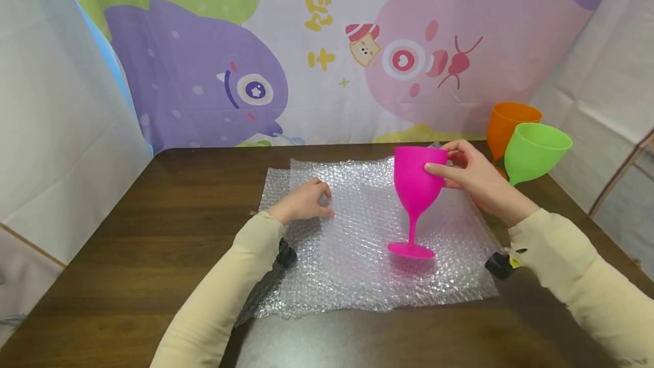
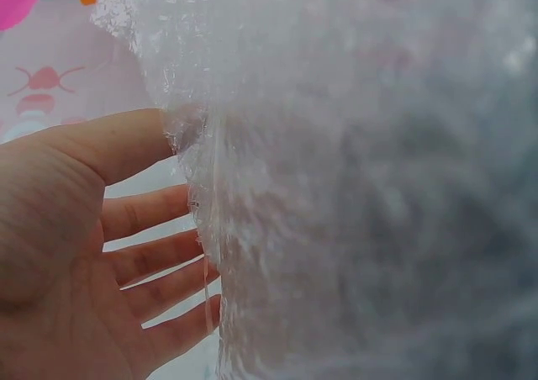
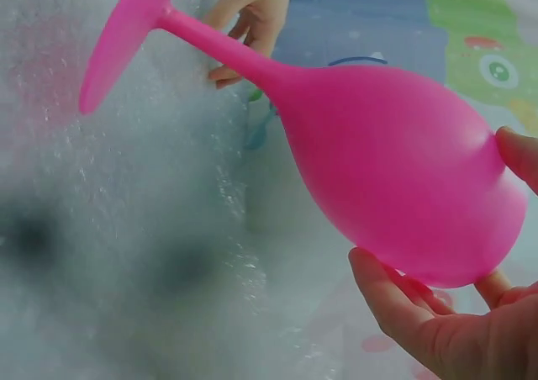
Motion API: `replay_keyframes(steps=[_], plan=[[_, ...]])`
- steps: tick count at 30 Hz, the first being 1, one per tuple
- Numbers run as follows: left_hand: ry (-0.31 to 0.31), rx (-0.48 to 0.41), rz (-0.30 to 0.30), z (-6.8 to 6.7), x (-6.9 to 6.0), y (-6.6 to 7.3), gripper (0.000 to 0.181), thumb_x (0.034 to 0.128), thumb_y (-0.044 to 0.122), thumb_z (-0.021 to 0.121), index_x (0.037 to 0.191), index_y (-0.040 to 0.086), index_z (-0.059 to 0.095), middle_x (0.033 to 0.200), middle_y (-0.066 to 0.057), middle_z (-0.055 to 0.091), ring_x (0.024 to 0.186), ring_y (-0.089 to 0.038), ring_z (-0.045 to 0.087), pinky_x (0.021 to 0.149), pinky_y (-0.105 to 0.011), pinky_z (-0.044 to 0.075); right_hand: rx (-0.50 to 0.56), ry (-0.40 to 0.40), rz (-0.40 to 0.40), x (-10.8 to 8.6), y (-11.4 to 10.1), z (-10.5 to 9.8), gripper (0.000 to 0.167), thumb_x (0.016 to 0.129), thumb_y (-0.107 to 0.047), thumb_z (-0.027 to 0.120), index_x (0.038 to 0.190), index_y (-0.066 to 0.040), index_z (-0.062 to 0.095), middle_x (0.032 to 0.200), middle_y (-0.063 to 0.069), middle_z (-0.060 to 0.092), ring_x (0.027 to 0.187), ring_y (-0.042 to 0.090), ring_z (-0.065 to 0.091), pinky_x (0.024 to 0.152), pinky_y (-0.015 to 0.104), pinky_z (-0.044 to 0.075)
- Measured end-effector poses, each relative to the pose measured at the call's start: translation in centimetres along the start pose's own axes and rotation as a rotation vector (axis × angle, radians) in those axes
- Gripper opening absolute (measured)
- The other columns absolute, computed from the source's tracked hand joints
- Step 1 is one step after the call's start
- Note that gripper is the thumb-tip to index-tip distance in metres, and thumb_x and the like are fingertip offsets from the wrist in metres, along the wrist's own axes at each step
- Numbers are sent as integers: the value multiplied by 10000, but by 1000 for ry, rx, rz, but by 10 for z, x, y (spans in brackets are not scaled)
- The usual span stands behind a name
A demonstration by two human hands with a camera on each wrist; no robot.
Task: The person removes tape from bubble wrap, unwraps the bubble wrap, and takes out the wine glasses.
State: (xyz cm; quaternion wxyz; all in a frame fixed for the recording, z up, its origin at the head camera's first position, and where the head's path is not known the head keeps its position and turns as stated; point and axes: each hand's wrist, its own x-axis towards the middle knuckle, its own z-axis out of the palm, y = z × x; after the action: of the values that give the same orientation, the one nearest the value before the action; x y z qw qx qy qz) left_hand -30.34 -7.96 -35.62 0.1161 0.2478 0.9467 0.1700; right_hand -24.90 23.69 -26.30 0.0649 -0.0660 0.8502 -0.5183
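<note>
A bright pink plastic goblet (image 1: 416, 183) stands out over the right half of the bubble wrap (image 1: 352, 277), its bowl up and its foot down. My right hand (image 1: 477, 180) grips the bowl near the rim, thumb in front and fingers behind. In the right wrist view the goblet's stem and foot (image 3: 126, 39) point away from that hand. My left hand (image 1: 304, 202) is over the left part of the wrap with loosely bent fingers and holds nothing. In the left wrist view the left hand's fingers (image 2: 155, 254) are spread by the wrap's edge, and their tips are partly hidden.
An orange goblet (image 1: 501, 129) and a light green goblet (image 1: 533, 158) are at the table's back right, beyond my right hand. The wrap lies on a dark wooden table (image 1: 153, 254). A cartoon-print cloth (image 1: 327, 101) hangs behind, with pale cloth at both sides.
</note>
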Motion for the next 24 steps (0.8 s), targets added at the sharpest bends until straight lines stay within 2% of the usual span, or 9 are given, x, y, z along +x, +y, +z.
replay_keyframes(steps=[5,10,17,22,24], plan=[[1,2,-3,0,0,1,423,801,332,675,1109,65,559,1146,-104,508,1028,-247,515,897,-390,420,-51,60,-54,-10,-5,-6,395,835,-351,633,1075,-158,385,1094,43,451,922,130,527,736,196,495],[-1,-2,-5,1,1,0,421,800,331,677,1105,66,559,1151,-103,506,1037,-248,514,902,-391,419,-61,126,-132,-17,-9,-11,339,830,-263,655,1031,-173,397,1067,-10,441,950,137,499,710,180,483],[0,-2,-10,1,1,0,417,798,330,679,1103,72,557,1155,-102,502,1040,-252,514,903,-392,419,4,169,-208,-25,-14,-17,322,832,-142,648,1011,-218,392,1181,-51,408,952,107,511,684,181,505],[-1,-7,-8,1,0,1,416,800,323,679,1105,69,557,1161,-109,502,1048,-259,514,905,-397,419,52,212,-209,-30,-18,-23,334,825,-99,650,1006,-227,401,1221,-59,397,931,98,518,638,175,506],[1,-7,-5,0,0,1,413,799,320,680,1102,68,557,1160,-111,502,1047,-260,514,904,-398,419,106,225,-216,-31,-19,-26,340,815,-69,654,1008,-211,413,1232,-48,396,918,100,525,614,172,507]])
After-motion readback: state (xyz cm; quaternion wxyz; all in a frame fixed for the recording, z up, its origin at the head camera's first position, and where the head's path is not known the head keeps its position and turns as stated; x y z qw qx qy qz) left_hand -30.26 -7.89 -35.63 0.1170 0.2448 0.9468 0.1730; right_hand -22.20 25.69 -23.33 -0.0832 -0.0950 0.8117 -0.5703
